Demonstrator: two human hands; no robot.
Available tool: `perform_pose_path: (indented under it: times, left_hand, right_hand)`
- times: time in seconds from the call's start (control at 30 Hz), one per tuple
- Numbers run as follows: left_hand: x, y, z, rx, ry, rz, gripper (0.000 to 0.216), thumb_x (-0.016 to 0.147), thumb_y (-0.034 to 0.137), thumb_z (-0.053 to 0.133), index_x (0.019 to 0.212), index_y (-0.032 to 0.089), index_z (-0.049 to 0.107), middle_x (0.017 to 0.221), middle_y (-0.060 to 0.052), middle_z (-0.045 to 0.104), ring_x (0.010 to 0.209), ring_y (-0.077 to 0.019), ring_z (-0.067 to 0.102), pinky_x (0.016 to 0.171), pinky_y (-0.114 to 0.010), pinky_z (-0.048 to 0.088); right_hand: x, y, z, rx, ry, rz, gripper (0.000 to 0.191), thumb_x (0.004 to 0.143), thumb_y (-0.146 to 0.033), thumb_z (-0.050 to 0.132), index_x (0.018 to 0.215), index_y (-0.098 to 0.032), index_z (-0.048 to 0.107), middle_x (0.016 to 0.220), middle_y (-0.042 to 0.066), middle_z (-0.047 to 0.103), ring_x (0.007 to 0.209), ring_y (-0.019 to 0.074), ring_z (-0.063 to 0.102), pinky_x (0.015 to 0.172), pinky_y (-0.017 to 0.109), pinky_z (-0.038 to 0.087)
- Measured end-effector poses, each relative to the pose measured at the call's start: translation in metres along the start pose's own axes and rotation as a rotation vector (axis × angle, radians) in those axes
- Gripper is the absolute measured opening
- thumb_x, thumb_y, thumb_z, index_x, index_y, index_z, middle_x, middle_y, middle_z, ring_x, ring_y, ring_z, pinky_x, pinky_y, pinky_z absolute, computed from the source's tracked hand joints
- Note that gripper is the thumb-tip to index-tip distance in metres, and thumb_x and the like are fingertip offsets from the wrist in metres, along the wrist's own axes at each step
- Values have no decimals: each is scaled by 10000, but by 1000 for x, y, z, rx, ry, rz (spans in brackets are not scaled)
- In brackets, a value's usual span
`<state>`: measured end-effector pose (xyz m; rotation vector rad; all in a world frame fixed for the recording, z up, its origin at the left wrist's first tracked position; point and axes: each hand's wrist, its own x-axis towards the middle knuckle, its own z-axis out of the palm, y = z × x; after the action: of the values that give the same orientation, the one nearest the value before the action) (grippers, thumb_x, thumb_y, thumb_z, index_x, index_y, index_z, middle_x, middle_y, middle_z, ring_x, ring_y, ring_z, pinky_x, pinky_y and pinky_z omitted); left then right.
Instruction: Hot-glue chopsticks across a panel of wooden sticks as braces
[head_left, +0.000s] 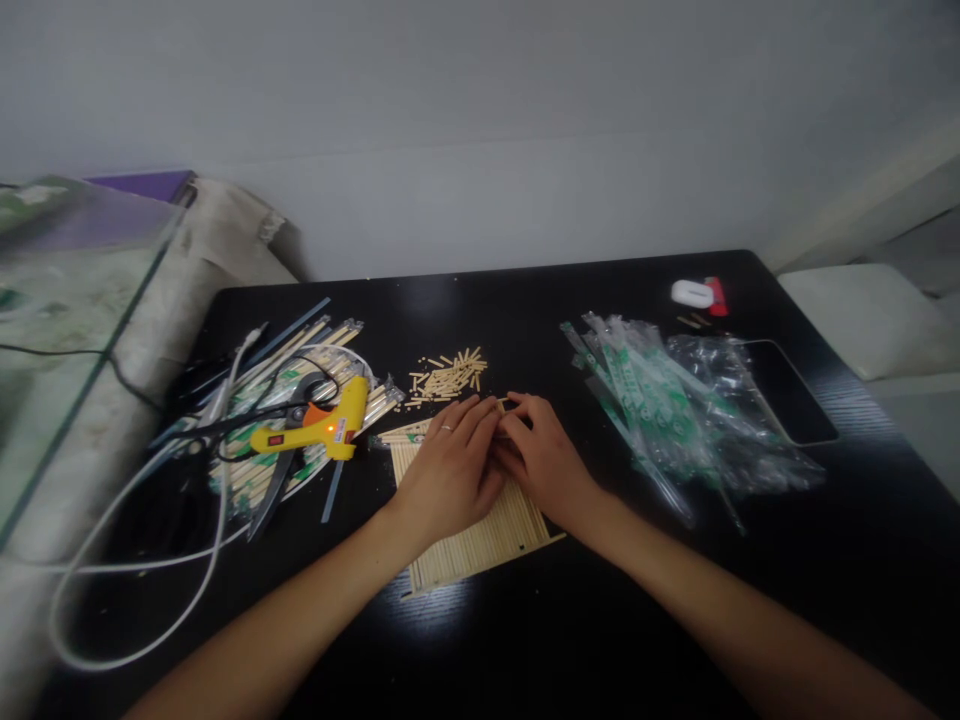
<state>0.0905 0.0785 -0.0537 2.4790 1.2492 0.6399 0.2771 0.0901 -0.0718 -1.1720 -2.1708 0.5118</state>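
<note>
On the dark table a flat panel of thin wooden sticks [472,555] lies in front of me, its sticks side by side with crosspieces at the top and bottom edges. My left hand [454,465] rests over its upper middle, a ring on one finger, fingertips bent at the top edge. My right hand [544,455] closes at the upper right corner, fingers bent and touching the left fingers. Both hands grip the panel there; the exact spot under the fingertips is hidden. Just beyond the panel sits a pile of short cut sticks [448,378].
At left, a yellow glue gun [319,430] with a lit orange light lies over scissors [271,492] and packaged sticks [247,480]. A white cable [142,660] loops beside them. Plastic wrappers [652,400], a phone [791,390] and a white earbud case [691,293] lie right.
</note>
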Motion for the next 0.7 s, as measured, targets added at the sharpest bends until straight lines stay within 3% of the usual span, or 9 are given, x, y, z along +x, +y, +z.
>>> perform_pose_path:
  times: [0.47, 0.7]
  left_hand:
    - [-1, -1, 1, 27, -12, -12, 602, 839, 155, 581, 1432, 83, 508, 1498, -244, 546, 1436, -378, 502, 1196, -613, 426]
    - [-1, 1, -1, 37, -2, -5, 579, 853, 146, 574, 1423, 70, 502, 1474, -259, 544, 1413, -388, 509, 1178, -615, 444]
  right_hand:
    - [0, 1, -1, -5, -7, -5, 91, 1016, -202, 587, 1038, -216, 675, 1090, 114, 578, 1287, 345, 573, 1057, 588, 542]
    - [0, 0, 0, -26, 29, -20, 82, 1008, -192, 601, 1037, -222, 672, 1087, 111, 565, 1300, 359, 536, 1051, 645, 536]
